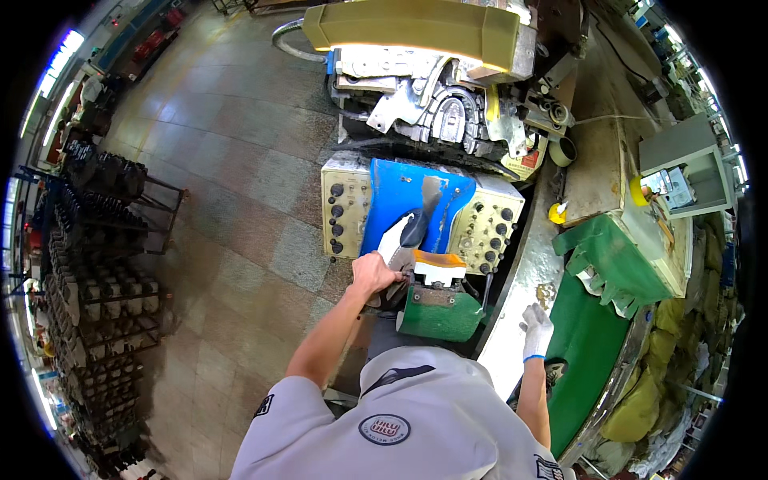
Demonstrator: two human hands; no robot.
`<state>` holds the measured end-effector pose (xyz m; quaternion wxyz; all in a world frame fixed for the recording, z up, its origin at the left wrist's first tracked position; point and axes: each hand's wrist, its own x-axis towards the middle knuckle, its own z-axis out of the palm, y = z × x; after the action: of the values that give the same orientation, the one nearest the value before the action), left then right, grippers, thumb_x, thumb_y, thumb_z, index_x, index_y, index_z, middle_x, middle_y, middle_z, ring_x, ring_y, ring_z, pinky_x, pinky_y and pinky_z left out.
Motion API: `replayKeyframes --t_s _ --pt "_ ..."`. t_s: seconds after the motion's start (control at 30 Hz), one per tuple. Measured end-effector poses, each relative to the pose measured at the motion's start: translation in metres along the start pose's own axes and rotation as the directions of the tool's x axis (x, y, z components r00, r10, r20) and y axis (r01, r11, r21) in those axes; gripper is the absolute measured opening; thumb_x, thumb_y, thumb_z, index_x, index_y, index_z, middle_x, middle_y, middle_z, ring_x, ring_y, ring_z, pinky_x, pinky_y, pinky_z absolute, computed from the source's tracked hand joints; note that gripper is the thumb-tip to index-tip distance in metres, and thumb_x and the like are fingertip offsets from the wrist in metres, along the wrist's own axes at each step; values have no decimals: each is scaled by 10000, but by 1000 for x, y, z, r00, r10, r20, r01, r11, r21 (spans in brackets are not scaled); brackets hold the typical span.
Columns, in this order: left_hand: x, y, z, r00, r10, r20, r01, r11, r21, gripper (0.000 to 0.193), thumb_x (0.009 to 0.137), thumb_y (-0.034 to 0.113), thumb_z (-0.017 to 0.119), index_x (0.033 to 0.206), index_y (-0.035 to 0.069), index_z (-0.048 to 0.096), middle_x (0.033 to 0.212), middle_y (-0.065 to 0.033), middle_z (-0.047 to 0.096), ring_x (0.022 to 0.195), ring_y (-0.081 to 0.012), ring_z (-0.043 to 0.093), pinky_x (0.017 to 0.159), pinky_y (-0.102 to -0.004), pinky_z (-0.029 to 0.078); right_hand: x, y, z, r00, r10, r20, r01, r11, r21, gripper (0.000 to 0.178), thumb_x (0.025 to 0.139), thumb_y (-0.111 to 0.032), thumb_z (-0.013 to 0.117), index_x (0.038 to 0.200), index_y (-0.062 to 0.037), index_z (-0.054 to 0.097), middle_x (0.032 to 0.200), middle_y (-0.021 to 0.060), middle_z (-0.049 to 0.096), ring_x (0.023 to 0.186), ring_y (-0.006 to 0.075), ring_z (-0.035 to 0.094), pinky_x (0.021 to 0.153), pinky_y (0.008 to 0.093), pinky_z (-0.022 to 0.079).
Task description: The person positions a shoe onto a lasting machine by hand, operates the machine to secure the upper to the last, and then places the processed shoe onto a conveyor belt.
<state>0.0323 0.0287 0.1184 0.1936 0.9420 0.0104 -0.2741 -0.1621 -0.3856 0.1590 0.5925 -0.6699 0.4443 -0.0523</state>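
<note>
My bare left hand [374, 274] is closed at the lower end of a black-and-white shoe upper [394, 240]. The upper leans against the blue cover [388, 192] of the machine, its dark end pointing up and away from me. Dark grey material [390, 297] shows just below my fingers; I cannot make out its kind. Beside that hand is a white block with an orange top [440, 270], above a green guard [440, 314]. On the right, my white-gloved right hand [537, 330] hovers over a pale metal ledge, fingers loosely apart and holding nothing visible. A dark shoe [554, 373] lies by its wrist, partly hidden.
Control panels with black knobs [485, 232] flank the blue cover. Behind it stands the metal machine head [452, 112] under a yellow-brown hood [408, 30]. A green belt [588, 344] runs along the right, near a green-draped cabinet [624, 256]. Racks of dark shoe parts [104, 296] stand left.
</note>
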Motion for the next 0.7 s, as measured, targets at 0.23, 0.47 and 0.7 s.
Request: replayKeyframes --t_s 0.23,0.47,0.7 --pt "-65 1 -63 984 28 -175 -12 996 93 798 619 599 857 993 -82 679 892 -227 735 848 -350 734 762 -428 575 -19 -84 65 974 -181 136 136 948 287 546 936 -116 686 1408 85 498 1291 186 641 1042 251 685 842 351 573" --pt "-149 -6 -137 988 -42 -151 55 995 85 767 616 670 793 998 7 745 922 -232 732 862 -378 715 769 -439 548 -112 -169 191 803 -417 427 293 899 326 416 895 -97 695 1249 106 614 1153 144 698 1047 201 658 944 318 512" --pt "-252 23 -200 961 -15 -277 -13 995 -99 798 645 743 766 963 13 722 787 -171 692 764 -354 687 708 -419 507 -159 -202 223 601 -263 755 79 959 271 645 955 -332 683 1370 106 455 1143 108 659 1006 156 611 867 282 507"
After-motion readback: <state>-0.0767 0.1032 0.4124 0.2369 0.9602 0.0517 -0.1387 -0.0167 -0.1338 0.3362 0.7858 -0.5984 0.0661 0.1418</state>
